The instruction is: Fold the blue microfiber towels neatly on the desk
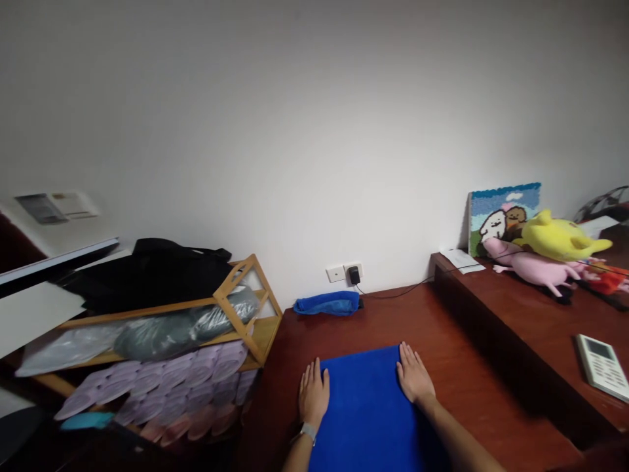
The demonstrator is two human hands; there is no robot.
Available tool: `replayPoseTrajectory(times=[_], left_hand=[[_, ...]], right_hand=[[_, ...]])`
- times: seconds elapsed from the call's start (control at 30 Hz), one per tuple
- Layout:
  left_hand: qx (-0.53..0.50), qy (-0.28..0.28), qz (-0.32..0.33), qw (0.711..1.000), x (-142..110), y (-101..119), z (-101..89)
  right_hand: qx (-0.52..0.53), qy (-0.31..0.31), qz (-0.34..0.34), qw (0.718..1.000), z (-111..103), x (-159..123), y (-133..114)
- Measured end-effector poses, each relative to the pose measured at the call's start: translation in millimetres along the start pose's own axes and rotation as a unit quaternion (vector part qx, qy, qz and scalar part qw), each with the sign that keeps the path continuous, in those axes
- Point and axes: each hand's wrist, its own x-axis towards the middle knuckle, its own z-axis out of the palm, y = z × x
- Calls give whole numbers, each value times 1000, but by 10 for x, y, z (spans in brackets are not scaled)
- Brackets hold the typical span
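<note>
A blue cloth point(366, 406) lies spread flat on the dark wooden surface point(432, 328) in front of me. My left hand point(313, 392) rests palm down on the cloth's left edge, fingers stretched out. My right hand point(413, 375) lies flat on the cloth's far right corner, fingers extended too. Neither hand holds anything. A second blue cloth point(327, 303), rolled or bunched, lies by the wall beyond the spread one.
A wooden rack point(246, 308) at the left holds bagged items and rows of pale slippers, with a black bag on top. A charger point(354, 275) is plugged into a wall socket. On the raised ledge at right sit plush toys point(550, 252), a picture and a remote point(602, 364).
</note>
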Motion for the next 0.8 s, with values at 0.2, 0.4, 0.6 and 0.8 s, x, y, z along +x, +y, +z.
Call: replayPoseTrajectory(times=[0.2, 0.4, 0.6, 0.8], left_hand=[[16, -18, 45, 999, 15, 177, 10], [7, -67, 41, 997, 22, 248, 96], [15, -73, 49, 996, 42, 208, 102], [73, -87, 51, 992, 60, 377, -50]], right_hand=[[12, -6, 11, 1000, -135, -5, -78], [8, -16, 8, 1000, -235, -11, -103], [21, -22, 12, 999, -266, -24, -121], [38, -17, 2, 999, -285, -35, -122]])
